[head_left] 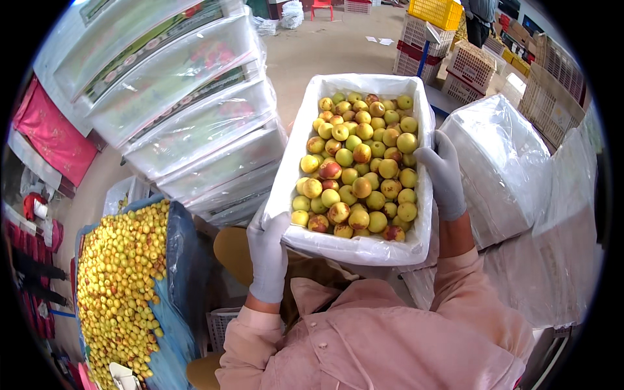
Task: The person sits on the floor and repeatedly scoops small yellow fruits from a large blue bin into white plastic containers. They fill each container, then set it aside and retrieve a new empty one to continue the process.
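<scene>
A white plastic-lined box (pixel 421 250) full of yellow-green jujubes (pixel 361 153), some blotched reddish brown, is held up in front of me, slightly tilted. My left hand (pixel 268 250), in a pale grey glove, grips its near left corner. On the right wall, about halfway along, my right hand (pixel 444 174) has hold of the rim, gloved the same way. The fingertips under the box are partly hidden.
Wrapped flat boxes (pixel 201 110) are stacked high at left. Below them, a blue-lined bin (pixel 185 260) holds a heap of jujubes (pixel 123 279). White plastic-covered boxes (pixel 500 162) stand close on the right. Several crates (pixel 471 65) are piled at the back right. A red stool (pixel 322 8) stands far off.
</scene>
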Tool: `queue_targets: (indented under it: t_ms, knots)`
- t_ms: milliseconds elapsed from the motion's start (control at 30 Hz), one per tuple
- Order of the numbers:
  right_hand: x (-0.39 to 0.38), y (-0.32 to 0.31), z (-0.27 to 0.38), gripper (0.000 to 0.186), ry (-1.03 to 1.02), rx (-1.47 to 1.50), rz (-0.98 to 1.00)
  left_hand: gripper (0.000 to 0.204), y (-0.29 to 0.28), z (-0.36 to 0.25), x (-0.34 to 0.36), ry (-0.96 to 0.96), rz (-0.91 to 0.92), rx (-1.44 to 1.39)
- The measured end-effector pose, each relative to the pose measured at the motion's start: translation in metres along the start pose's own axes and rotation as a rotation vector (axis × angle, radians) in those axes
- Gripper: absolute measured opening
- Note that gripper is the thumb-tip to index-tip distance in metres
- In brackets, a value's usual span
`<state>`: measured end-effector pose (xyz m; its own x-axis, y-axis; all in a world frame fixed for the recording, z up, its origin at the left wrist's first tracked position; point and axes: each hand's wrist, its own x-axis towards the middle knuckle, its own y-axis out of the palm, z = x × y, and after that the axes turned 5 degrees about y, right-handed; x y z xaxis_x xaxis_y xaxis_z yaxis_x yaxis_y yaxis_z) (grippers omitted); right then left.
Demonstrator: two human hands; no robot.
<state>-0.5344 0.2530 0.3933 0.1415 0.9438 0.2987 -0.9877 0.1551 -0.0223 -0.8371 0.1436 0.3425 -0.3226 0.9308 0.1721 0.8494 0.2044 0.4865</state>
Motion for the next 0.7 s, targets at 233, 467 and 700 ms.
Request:
queue_targets:
  t_ms: [233,467,700]
  knots:
    - [0.116,0.003,-0.054,0.037,0.039,-0.268,-0.064,0.042,0.023,0.042,0.116,0.033,0.030,0.028]
    - [0.254,0.016,-0.095,0.041,0.067,-0.719,-0.192,0.042,0.079,0.067,0.208,0.208,0.102,0.197]
    - [0.321,0.023,-0.147,0.039,0.126,-0.720,-0.291,0.051,0.076,0.110,0.296,-0.018,0.228,0.258]
